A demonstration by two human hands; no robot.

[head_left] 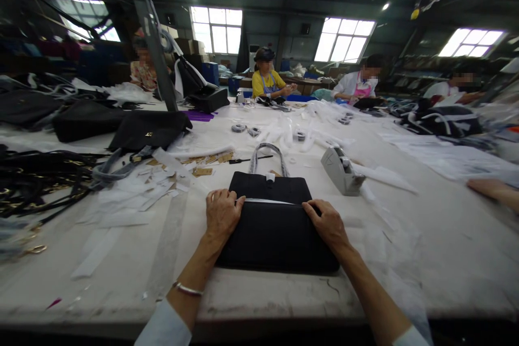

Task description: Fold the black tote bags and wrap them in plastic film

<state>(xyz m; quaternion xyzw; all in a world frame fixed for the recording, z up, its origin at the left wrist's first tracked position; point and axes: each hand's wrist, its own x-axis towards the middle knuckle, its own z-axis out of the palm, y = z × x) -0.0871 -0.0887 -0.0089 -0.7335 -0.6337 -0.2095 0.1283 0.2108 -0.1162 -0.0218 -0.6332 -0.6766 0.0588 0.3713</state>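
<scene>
A black handbag (278, 238) lies flat on the white table in front of me, its wrapped handle (267, 150) pointing away. My left hand (222, 213) grips the bag's left edge near the opening, thumb and fingers closed on it. On the opposite side my right hand (326, 221) pinches the right edge at the same height. Between the hands runs a strip of white lining or paper (271, 201) along the opening. Beyond it the bag's upper flap (270, 186) carries a small white-wrapped piece at its middle.
A grey tape dispenser (344, 172) stands right of the bag. Paper scraps (158, 184) and black straps with gold hooks (36, 189) lie left, below more black bags (150, 128). Another person's hand (490, 188) rests at the right edge. Several people work across the table (425, 238).
</scene>
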